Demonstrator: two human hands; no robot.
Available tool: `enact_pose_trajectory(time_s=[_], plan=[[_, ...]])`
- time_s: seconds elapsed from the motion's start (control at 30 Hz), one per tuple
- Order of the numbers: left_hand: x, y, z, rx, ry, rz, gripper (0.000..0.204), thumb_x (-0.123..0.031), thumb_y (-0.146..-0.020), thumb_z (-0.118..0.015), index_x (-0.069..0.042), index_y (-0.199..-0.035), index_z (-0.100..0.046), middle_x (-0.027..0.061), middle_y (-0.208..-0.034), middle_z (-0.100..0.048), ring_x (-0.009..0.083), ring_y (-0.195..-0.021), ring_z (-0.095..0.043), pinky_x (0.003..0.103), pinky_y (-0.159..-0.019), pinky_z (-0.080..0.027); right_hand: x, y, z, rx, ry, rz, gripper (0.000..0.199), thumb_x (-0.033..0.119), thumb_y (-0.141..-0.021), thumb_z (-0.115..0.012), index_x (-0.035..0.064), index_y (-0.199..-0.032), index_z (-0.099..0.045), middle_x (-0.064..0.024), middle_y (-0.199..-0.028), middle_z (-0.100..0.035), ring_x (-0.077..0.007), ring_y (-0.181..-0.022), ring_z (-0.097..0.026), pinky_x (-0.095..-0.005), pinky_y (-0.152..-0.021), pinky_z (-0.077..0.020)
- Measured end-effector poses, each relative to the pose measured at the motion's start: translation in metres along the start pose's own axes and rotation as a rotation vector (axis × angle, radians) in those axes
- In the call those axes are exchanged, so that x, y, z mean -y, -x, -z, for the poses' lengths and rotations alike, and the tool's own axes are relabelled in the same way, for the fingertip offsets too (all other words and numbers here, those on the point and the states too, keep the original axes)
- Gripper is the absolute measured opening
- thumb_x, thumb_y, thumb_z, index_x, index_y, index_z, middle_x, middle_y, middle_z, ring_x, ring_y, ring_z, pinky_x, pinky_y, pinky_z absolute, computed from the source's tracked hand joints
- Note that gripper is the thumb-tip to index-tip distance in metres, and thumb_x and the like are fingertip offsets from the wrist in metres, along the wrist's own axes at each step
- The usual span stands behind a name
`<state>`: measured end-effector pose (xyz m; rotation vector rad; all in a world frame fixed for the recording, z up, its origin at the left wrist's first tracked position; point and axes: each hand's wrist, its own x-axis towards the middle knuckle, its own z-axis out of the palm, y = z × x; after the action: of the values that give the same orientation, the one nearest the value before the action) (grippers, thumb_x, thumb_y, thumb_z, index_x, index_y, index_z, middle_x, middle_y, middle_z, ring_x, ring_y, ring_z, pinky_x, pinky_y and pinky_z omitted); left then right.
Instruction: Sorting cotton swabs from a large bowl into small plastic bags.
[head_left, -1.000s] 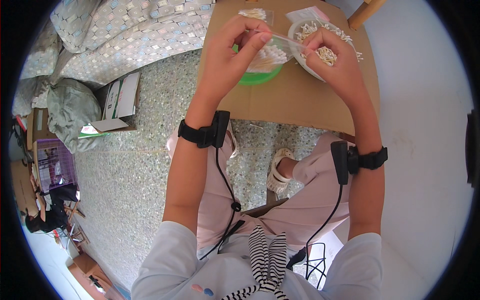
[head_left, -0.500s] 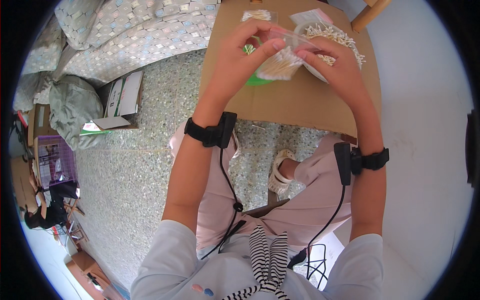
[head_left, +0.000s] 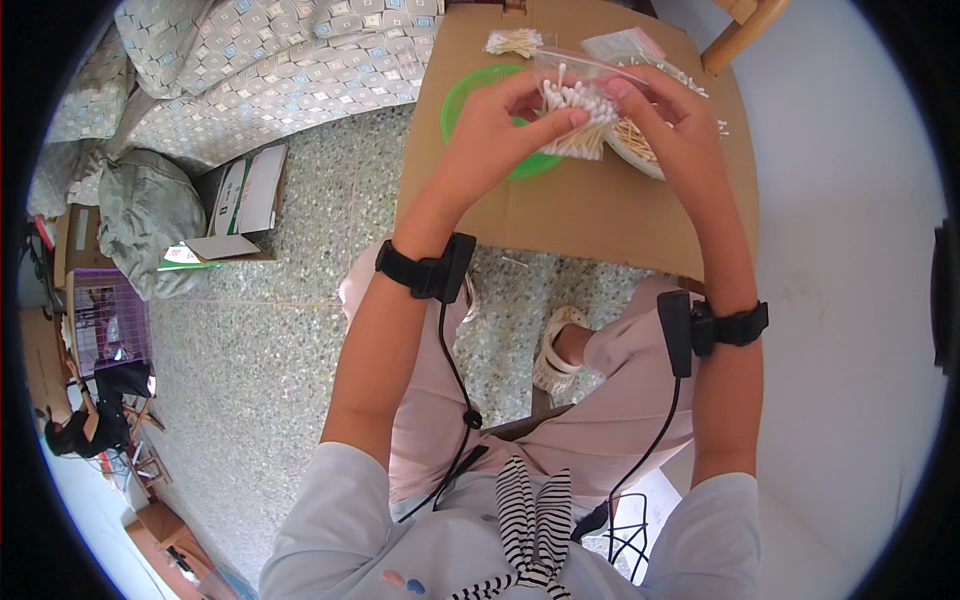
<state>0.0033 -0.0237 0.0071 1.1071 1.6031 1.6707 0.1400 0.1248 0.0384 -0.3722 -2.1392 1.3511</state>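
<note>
- Both hands now sit a little lower in the frame than half a second ago, and the clear bag of cotton swabs (head_left: 575,112) between them shows its white tips more plainly.
- Left hand (head_left: 495,130), upper centre of the frame, has its fingers curled shut on the bag's left side, thumb pressing the front.
- Right hand (head_left: 675,125), just right of it, has its fingers closed on the bag's right edge and top.
- The bag hangs above the cardboard worktop (head_left: 580,215), over the green plate (head_left: 465,95) and the white bowl of swabs (head_left: 640,150).
- Another small bundle of swabs (head_left: 513,41) lies at the worktop's far edge, near a flat packet (head_left: 622,45).
- Black wrist bands with cables sit on both forearms.
- At upper left of the frame, a patterned blanket (head_left: 270,70) lies on the speckled floor (head_left: 280,330).
</note>
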Motion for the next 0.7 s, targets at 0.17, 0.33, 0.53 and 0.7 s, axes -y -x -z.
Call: enact_pose_trajectory(time_s=[0.17,0.33,0.53,0.7], plan=[[0.0,0.0,0.001,0.051,-0.025,0.026,0.039,-0.019,-0.089,-0.072,-0.003,-0.123,-0.062,0.0028,-0.108,-0.067,0.0103,-0.096,-0.062,0.026,-0.085,-0.05,0.004,-0.005,0.001,-0.018,-0.048,0.073,0.024,0.021,-0.093,-0.066,0.0029,-0.108,-0.071,-0.0034,-0.094,-0.069,-0.0101,-0.084,-0.062,-0.0255,-0.075,-0.0505],[0.006,0.001,0.0,0.086,0.055,0.017,0.035,-0.018,-0.09,-0.071,-0.002,-0.121,-0.063,0.0025,-0.109,-0.066,0.0098,-0.096,-0.061,0.025,-0.085,-0.05,0.004,-0.008,0.004,0.002,-0.104,0.001,0.022,0.02,-0.091,-0.068,0.0042,-0.106,-0.072,-0.0014,-0.094,-0.069,-0.0088,-0.082,-0.061,-0.0247,-0.076,-0.0503],[0.002,0.002,-0.001,0.072,0.067,-0.021,0.033,-0.019,-0.091,-0.07,-0.003,-0.119,-0.063,0.001,-0.107,-0.064,0.0097,-0.098,-0.06,0.027,-0.087,-0.049,0.0,-0.009,0.009,0.062,0.035,0.033,0.022,0.02,-0.088,-0.071,0.0042,-0.103,-0.072,-0.0007,-0.088,-0.069,-0.0091,-0.081,-0.061,-0.0249,-0.075,-0.0487],[0.002,0.0,0.001,0.054,-0.102,-0.058,0.037,-0.02,-0.09,-0.07,-0.003,-0.122,-0.061,0.0019,-0.109,-0.064,0.0112,-0.102,-0.059,0.028,-0.09,-0.048,0.003,-0.01,0.007,0.053,0.043,0.0,0.018,0.019,-0.087,-0.071,0.0049,-0.1,-0.071,-0.0008,-0.089,-0.07,-0.0094,-0.08,-0.061,-0.0249,-0.074,-0.0481]])
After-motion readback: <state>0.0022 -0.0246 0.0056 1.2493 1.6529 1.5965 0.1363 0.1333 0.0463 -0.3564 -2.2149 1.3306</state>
